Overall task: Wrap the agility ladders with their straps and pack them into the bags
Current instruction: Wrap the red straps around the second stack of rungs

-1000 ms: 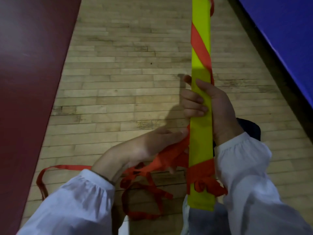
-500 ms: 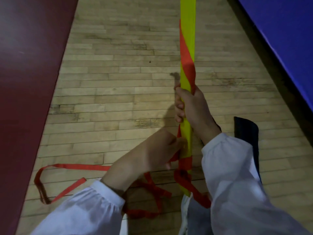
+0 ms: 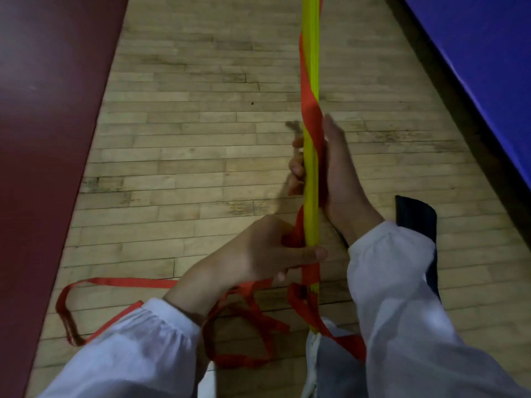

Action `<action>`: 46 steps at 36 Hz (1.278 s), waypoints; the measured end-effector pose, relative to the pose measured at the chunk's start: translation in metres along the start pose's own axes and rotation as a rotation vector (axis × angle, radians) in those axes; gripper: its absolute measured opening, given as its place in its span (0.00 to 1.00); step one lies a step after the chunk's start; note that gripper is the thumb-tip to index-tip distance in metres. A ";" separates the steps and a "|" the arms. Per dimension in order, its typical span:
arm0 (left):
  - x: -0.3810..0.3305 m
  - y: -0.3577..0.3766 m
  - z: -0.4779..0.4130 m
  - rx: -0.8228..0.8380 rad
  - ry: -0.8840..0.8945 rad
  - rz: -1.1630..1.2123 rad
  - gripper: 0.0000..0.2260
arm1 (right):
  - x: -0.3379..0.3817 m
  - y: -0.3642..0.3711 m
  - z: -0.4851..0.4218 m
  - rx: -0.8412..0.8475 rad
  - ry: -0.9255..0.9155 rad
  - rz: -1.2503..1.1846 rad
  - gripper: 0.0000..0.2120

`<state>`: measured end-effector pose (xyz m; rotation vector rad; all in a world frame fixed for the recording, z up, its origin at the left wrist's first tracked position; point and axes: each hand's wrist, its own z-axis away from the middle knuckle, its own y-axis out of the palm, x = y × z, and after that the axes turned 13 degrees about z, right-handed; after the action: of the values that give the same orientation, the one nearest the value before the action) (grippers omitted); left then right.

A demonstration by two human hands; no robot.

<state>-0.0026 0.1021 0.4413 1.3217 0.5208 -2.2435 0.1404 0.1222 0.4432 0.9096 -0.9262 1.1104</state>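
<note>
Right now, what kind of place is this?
Most likely a gym or sports hall: there is a wooden strip floor, a thick blue mat along one side, and a yellow agility ladder wrapped in its orange strap.

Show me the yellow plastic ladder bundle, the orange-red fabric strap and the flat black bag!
Yellow plastic ladder bundle [image 3: 313, 38]: head view, upper edge-on part.
Orange-red fabric strap [image 3: 129, 282]: head view, loose left stretch.
Flat black bag [image 3: 416, 216]: head view, top end.

Two hands [image 3: 258, 254] [image 3: 336, 179], one ladder [image 3: 311, 67], one strap [image 3: 120, 282], one bag [image 3: 415, 216].
</note>
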 end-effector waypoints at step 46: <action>-0.005 -0.014 0.006 0.179 0.054 0.244 0.08 | 0.013 -0.008 0.012 0.155 0.083 -0.079 0.19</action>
<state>-0.0129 0.1118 0.4491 1.4522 0.1676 -2.0953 0.1492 0.1134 0.4580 1.0102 -0.7379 1.1543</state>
